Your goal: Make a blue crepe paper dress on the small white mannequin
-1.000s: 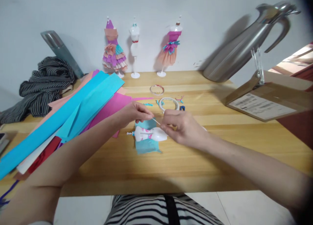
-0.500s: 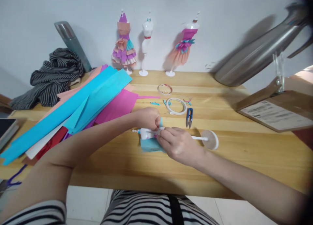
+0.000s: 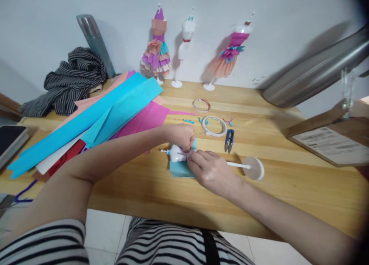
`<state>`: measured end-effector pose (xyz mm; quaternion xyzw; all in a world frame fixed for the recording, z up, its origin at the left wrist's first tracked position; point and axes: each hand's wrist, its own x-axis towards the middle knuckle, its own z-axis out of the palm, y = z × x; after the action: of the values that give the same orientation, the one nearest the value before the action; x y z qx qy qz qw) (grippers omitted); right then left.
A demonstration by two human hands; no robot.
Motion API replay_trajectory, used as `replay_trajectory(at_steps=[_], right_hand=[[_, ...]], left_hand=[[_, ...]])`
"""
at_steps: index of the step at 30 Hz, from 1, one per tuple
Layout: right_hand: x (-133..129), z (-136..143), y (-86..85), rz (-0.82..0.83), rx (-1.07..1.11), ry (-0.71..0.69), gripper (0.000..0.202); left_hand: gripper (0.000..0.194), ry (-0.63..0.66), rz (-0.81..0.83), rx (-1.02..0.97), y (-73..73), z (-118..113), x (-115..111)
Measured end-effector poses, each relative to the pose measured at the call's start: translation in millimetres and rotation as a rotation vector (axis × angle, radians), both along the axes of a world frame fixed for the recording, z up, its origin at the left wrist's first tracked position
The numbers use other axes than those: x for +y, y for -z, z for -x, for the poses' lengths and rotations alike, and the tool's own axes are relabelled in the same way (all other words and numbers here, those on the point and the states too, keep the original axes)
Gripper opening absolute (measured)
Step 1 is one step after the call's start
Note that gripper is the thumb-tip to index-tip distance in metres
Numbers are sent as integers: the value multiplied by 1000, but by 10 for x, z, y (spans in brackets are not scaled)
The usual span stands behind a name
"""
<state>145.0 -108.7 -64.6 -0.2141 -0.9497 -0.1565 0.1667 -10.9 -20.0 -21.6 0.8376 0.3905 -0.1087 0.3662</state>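
Observation:
A small white dress-form mannequin [image 3: 175, 153] lies on its side on the wooden table, its head end to the left and its round base to the right. Light blue crepe paper [image 3: 181, 170] spreads under its torso and shows on both sides. My left hand [image 3: 183, 136] is closed in a pinch above the torso; what its fingertips hold is hidden. My right hand [image 3: 211, 172] is shut around the mannequin's waist area, its fingertips meeting the left ones. A thin pale strip or tool shows by the fingertips, too small to name.
Thread snips [image 3: 229, 141], a white tape roll [image 3: 214, 126] and a smaller roll [image 3: 201, 105] lie beyond my hands. Crepe paper sheets [image 3: 95, 121] are piled left. Three mannequins, one in a ruffled dress [image 3: 155, 57], stand by the wall. A cardboard box [image 3: 331, 138] and steel jug [image 3: 314, 71] stand right.
The camera view has shifted, so most of the scene sits further right. Both hands stay at the mannequin's waist, with their fingers only slightly changed.

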Motion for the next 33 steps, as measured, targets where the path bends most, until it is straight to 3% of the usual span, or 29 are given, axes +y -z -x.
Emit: replay_trajectory(at_steps=[12, 20, 27, 33], right_hand=[[5, 72, -136, -15, -126, -5, 22], [-30, -70, -101, -125, 4, -78, 20], [-71, -128, -134, -8, 101, -205, 27], [-7, -205, -175, 68, 146, -97, 20]], left_hand=[[13, 16, 105, 28, -17, -71, 92], [14, 60, 105, 64, 36, -101, 112], [16, 36, 95, 34, 1, -92, 120], [16, 55, 108, 33, -17, -95, 128]])
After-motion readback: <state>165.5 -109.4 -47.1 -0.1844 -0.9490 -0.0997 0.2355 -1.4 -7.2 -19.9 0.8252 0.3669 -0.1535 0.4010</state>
